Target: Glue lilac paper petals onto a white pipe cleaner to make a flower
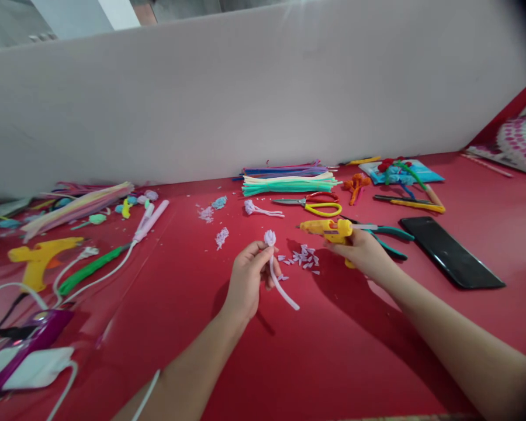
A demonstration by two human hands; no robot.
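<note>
Pinched in my left hand (251,269) is a lilac pipe-cleaner flower (270,237), its bud up and its stem (286,292) curving down to the right. My right hand (363,252) is wrapped round a yellow hot glue gun (326,228), whose nozzle points left toward the flower, a short gap apart from it. A clear glue stick (368,227) sticks out of the gun's back. Between the hands, on the red table, lie loose small lilac pieces (304,256). Teal-handled pliers (390,241) lie partly hidden behind my right hand.
Scissors (322,207) and bundled pipe cleaners (289,183) lie behind my hands, with a second lilac flower (256,208). A black phone (451,251) is at right. At left are another yellow glue gun (39,256), a power strip (39,330) and white cords. A pale partition (245,93) borders the table.
</note>
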